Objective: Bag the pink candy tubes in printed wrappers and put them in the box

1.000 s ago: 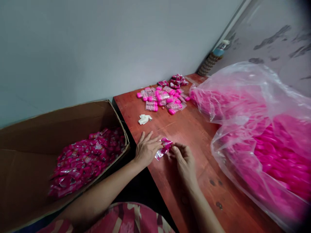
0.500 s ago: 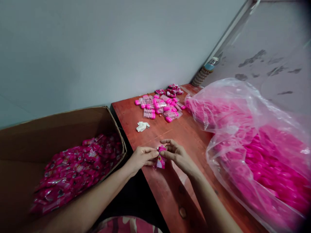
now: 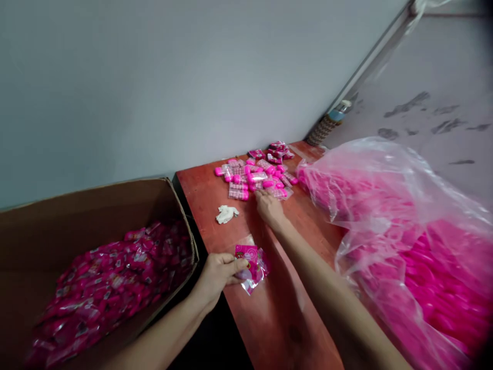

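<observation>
My left hand [image 3: 220, 273] pinches a pink printed plastic packet [image 3: 250, 259] between thumb and fingers, above the near part of the table. The packet is glossy, with a clear lower edge. Farther off, my right hand [image 3: 268, 206] reaches to the near edge of a pile of small clear tubes with pink caps [image 3: 257, 177]. Its fingers are stretched toward the pile and seem to touch it, with nothing visibly held. The tubes appear to contain small pale pink pieces.
A cardboard box [image 3: 181, 205] at left holds many filled pink packets [image 3: 119, 277]. On the red table [image 3: 208, 190] lie a crumpled white scrap [image 3: 227, 214] and several pink packets [image 3: 279, 151]. A large clear bag [image 3: 370, 169] of pink plastic parts lies at right. A bottle [image 3: 329, 122] stands in the corner.
My right hand has let go of the packet and moved forward to the tube pile. My left hand keeps the packet and has come slightly lower and nearer.
</observation>
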The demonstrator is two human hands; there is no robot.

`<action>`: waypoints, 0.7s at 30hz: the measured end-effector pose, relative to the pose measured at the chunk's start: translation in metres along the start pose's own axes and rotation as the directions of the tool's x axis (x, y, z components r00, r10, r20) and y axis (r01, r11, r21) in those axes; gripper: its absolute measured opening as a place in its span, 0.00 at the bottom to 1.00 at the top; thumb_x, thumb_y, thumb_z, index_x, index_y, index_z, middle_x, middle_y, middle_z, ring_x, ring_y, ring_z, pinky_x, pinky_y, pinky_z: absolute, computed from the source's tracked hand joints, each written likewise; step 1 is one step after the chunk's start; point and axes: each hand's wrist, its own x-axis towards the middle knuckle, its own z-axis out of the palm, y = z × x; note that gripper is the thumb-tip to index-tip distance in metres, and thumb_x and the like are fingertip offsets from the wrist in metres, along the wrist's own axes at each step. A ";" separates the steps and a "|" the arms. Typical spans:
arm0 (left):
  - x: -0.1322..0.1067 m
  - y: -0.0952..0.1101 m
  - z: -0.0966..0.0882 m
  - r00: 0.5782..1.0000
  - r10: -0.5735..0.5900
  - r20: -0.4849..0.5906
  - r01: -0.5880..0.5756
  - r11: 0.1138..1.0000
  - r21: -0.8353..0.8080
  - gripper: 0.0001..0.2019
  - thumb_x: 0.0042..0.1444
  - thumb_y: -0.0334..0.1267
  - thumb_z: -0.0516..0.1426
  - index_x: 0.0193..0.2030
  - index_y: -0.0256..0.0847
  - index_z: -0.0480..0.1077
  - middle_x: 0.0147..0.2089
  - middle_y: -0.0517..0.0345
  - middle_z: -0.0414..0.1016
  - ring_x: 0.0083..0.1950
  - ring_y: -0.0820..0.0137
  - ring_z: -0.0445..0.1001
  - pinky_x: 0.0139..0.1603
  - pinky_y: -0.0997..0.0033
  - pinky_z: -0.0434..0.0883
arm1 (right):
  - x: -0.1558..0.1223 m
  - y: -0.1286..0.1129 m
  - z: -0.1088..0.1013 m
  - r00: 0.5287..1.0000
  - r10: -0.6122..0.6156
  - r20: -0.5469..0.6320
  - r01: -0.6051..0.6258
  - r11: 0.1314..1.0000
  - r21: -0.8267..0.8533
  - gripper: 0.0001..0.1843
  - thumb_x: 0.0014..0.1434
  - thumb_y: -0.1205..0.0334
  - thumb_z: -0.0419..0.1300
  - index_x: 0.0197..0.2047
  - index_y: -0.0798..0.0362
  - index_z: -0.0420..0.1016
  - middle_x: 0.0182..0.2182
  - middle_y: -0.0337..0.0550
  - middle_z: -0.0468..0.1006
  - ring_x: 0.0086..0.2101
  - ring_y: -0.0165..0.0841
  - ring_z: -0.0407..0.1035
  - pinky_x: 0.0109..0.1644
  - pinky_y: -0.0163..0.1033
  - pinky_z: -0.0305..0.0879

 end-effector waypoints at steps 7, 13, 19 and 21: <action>-0.002 -0.002 -0.007 0.997 -0.052 -0.056 0.049 0.997 -0.063 0.13 0.35 0.39 0.67 0.22 0.31 0.72 0.22 0.55 0.73 0.26 0.72 0.71 0.30 0.73 0.72 | 0.002 -0.005 0.014 0.996 -0.070 0.055 0.077 0.987 -0.143 0.14 0.59 0.75 0.44 0.37 0.63 0.71 0.36 0.59 0.74 0.38 0.41 0.65 0.46 0.43 0.58; 0.003 0.004 -0.013 0.991 -0.092 -0.094 0.080 0.989 -0.122 0.04 0.43 0.28 0.62 0.28 0.34 0.74 0.29 0.57 0.76 0.30 0.71 0.74 0.33 0.69 0.75 | -0.072 -0.013 -0.026 0.999 0.037 0.024 -0.033 0.985 -0.169 0.10 0.60 0.70 0.49 0.41 0.54 0.69 0.38 0.43 0.74 0.40 0.32 0.65 0.43 0.33 0.60; 0.001 0.007 -0.016 0.992 -0.119 -0.034 0.113 0.986 -0.126 0.04 0.49 0.25 0.57 0.27 0.34 0.72 0.28 0.57 0.75 0.31 0.71 0.75 0.36 0.68 0.76 | -0.240 -0.011 -0.106 0.856 0.314 -0.411 -0.389 0.914 -0.113 0.16 0.58 0.71 0.45 0.42 0.50 0.71 0.40 0.47 0.74 0.41 0.36 0.67 0.45 0.40 0.63; 0.001 0.005 -0.016 0.994 -0.105 -0.026 0.101 0.987 -0.122 0.04 0.49 0.25 0.58 0.27 0.34 0.72 0.29 0.57 0.75 0.30 0.71 0.75 0.35 0.69 0.76 | -0.307 0.003 -0.125 0.762 0.430 -0.483 -0.584 0.779 -0.227 0.16 0.57 0.68 0.46 0.41 0.50 0.71 0.39 0.49 0.75 0.40 0.40 0.68 0.43 0.45 0.64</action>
